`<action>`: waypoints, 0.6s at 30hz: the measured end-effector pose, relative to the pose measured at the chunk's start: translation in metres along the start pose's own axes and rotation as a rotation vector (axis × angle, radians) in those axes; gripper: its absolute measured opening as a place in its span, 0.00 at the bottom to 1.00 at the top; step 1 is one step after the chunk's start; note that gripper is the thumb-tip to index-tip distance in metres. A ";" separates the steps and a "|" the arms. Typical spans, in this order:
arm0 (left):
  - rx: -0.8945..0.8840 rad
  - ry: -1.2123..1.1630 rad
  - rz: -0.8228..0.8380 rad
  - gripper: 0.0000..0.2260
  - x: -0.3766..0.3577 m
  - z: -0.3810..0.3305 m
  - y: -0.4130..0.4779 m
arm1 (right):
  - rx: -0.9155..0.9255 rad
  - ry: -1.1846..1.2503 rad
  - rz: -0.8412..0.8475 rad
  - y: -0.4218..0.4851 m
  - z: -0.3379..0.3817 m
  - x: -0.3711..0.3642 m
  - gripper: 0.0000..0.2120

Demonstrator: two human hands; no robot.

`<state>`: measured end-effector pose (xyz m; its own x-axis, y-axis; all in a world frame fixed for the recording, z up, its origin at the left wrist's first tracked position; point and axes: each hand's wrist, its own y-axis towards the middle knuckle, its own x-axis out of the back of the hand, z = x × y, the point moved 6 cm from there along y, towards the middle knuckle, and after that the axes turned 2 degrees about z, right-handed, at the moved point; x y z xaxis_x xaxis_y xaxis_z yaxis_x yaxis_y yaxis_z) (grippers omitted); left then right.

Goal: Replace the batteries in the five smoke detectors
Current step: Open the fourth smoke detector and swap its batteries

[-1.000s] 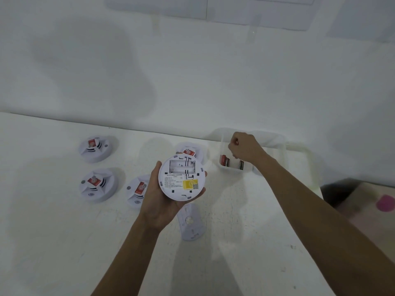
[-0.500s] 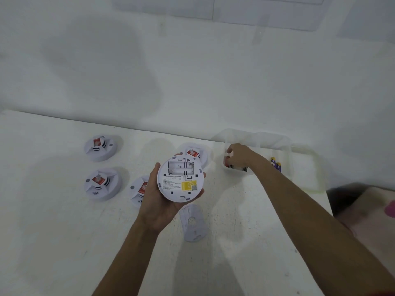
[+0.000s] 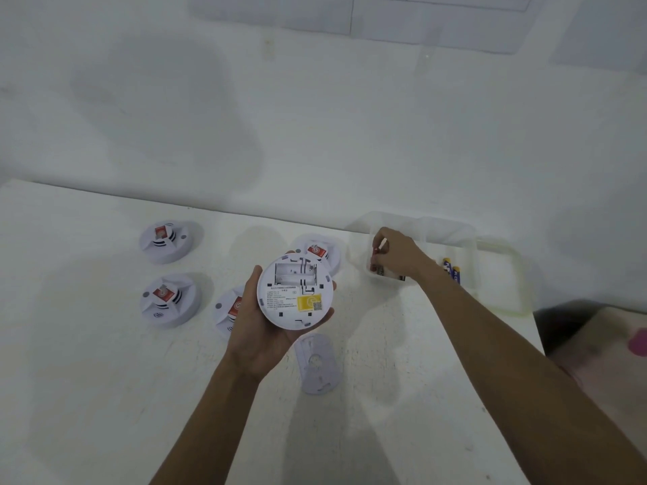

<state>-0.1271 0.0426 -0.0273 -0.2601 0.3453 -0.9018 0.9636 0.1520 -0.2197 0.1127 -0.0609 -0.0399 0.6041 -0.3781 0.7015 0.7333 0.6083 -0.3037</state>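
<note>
- Head view: the left hand (image 3: 257,330) cups the held smoke detector (image 3: 294,292) from below, with the thumb on its left rim and the fingertips curled over its right rim.
- The detector is above the table, near its middle, with its flat back tilted up towards the camera.
- Its open battery bay sits at the far side of the disc. The bay's slots run left to right and look empty. A yellow sticker sits at the near right.
- The right hand (image 3: 397,255) reaches into the left part of a clear plastic box (image 3: 469,239). Its thumb and fingers pinch a red-ended battery (image 3: 375,250), red end up. The rest of that battery is hidden.
- Two blue batteries (image 3: 451,271) lie in the box's right part, with their long axes running near to far.
- Four more detectors rest face up on the table: far left (image 3: 164,241), near left (image 3: 168,301), one partly behind the left hand (image 3: 227,309), and one behind the held disc (image 3: 320,252).
- A loose back plate (image 3: 317,365) lies flat just in front of the held detector.
- The white table (image 3: 105,397) stands against a white wall (image 3: 315,117).
</note>
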 end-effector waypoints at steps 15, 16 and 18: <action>0.031 0.031 0.058 0.28 0.000 -0.017 -0.022 | 0.541 0.379 -0.284 -0.134 0.134 0.008 0.08; 0.030 0.038 0.063 0.27 0.001 -0.020 -0.024 | 0.593 0.347 -0.261 -0.143 0.147 0.001 0.09; 0.026 0.054 0.068 0.27 0.004 -0.026 -0.027 | 0.681 0.234 -0.227 -0.158 0.170 -0.010 0.09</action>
<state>-0.1557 0.0638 -0.0152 -0.1963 0.4033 -0.8938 0.9803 0.1028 -0.1689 -0.0621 -0.0345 0.1099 0.5676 -0.6377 0.5206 0.5384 0.7660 0.3513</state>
